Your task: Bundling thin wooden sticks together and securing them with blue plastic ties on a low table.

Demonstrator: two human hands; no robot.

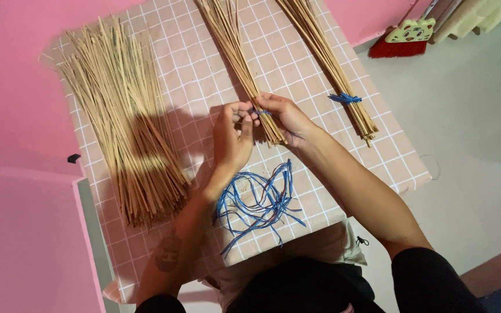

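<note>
Your left hand (231, 136) and right hand (285, 119) pinch blue string (260, 112) closed around middle stick bundle (244, 69), cinching sticks together.

Looks like a home craft corner, not a workshop. Pink walls (13, 87), pale bare floor (471, 116). Small counter (198, 69) under a pink grid-patterned cloth, piled with thin tan sticks (123, 116) and loose blue ties (259, 200). Red hand broom (398, 47) with a cartoon-faced top against the wall.
</note>
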